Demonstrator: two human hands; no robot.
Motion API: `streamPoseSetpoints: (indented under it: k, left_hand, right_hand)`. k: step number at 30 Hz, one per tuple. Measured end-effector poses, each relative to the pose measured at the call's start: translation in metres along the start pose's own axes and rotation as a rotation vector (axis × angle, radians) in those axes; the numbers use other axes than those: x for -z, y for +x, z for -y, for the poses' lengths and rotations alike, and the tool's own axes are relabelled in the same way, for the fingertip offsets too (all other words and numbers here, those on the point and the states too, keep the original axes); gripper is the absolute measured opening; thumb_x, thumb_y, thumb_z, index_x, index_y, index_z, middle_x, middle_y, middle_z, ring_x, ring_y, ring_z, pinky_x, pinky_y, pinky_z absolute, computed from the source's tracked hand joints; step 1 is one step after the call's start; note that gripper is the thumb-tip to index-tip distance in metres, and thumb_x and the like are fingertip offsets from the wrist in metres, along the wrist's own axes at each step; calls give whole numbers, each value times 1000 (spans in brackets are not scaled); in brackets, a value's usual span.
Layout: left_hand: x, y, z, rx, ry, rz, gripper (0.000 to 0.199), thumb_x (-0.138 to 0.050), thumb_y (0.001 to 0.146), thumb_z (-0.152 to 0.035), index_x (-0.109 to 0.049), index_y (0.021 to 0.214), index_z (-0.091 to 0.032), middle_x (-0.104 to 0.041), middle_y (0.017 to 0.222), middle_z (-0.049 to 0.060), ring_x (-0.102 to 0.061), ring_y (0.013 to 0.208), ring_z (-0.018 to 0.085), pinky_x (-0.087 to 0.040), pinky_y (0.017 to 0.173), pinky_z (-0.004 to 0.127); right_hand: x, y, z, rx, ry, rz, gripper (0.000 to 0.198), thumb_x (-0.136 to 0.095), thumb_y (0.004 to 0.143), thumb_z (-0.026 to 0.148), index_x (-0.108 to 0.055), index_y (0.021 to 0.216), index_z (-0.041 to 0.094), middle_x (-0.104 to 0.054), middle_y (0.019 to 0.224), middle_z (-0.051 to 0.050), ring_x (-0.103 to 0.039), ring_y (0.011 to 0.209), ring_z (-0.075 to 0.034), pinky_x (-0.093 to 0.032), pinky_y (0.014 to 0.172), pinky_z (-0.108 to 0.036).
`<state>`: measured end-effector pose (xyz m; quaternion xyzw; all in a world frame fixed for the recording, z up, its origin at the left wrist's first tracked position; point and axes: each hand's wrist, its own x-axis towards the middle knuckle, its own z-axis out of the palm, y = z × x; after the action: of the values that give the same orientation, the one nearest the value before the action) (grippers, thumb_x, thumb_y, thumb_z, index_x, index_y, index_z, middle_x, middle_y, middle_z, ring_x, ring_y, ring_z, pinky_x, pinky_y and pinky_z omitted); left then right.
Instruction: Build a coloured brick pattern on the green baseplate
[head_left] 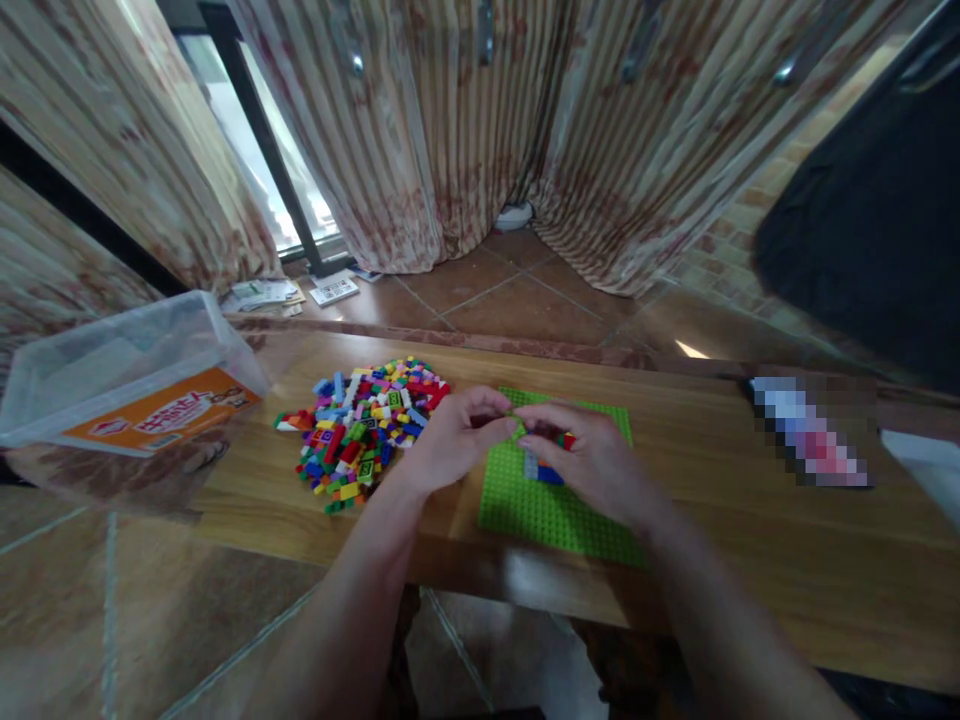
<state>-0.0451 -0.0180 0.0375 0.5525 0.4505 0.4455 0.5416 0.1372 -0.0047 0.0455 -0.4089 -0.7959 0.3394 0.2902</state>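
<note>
- Left hand (457, 440) and right hand (589, 455) meet fingertip to fingertip, both pinching a small green brick (518, 430) above the plate (540, 520); fingers cover much of it, so its shape is unclear.
- The right hand partly hides blue and red blocks (550, 476) on the plate.
- The pile (360, 430) lies left of the plate, its lower bricks buried.
- An item (810, 430) on the right is pixelated; a white one (926, 470) is cut off.
- Wooden table (720, 500), glossy; a clear tub (165, 410) at its left end.
- Behind: tiled floor (502, 300), papers (262, 295), striped curtains (480, 130).
</note>
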Motion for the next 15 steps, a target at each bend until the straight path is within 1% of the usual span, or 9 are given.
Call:
streamPoseSetpoints:
  k: [2,4,6,8,11,13,15]
  left_hand:
    - [-11,4,6,0,-44,9,20,-67,78,-27,-62,92,-14,-69,80,2,-62,72,13,-47,67,23]
    - [-19,7,10,-2,-19,-6,19,-65,79,-26,-61,93,-14,-67,78,2,-60,70,12,-46,65,23]
    - [-24,10,14,-10,79,-42,17,-63,81,-25,-62,94,-14,-66,77,1,-59,70,12,-46,63,23]
    - [-26,13,18,-16,204,-74,14,-61,82,-24,-64,92,-14,-65,76,1,-59,69,13,-45,63,23]
    - [-26,16,24,-5,356,-70,12,-60,83,-23,-65,89,-14,-67,77,2,-60,70,14,-47,64,24]
    - [-27,17,27,5,418,-50,13,-59,84,-23,-66,90,-14,-69,79,3,-62,71,15,-48,65,25]
    - [-29,18,28,9,459,-33,14,-58,85,-23,-67,92,-14,-70,81,4,-62,73,15,-48,66,25]
  right_hand:
    - [11,-3,-6,-21,-10,12,17,-64,85,29,-70,100,25,-70,89,-1,-64,78,-16,-49,74,-31]
    - [25,-8,-15,-44,-23,-9,17,-67,82,32,-70,97,24,-70,85,-1,-63,76,-17,-49,72,-31]
    - [41,-12,-26,-91,-19,-63,21,-68,80,38,-71,95,24,-71,84,-3,-63,77,-18,-49,69,-31]
    - [56,-18,-38,-164,1,-84,27,-71,77,44,-72,94,23,-71,87,-4,-64,78,-19,-49,67,-31]
    - [69,-25,-52,-243,55,-15,27,-74,74,45,-73,91,24,-72,88,-3,-64,77,-19,-49,67,-31]
    - [68,-28,-57,-267,62,55,25,-72,75,43,-73,90,24,-71,85,-2,-63,75,-18,-49,67,-31]
    - [62,-29,-59,-257,31,114,22,-71,76,41,-74,89,23,-70,83,-2,-63,74,-17,-48,68,-32]
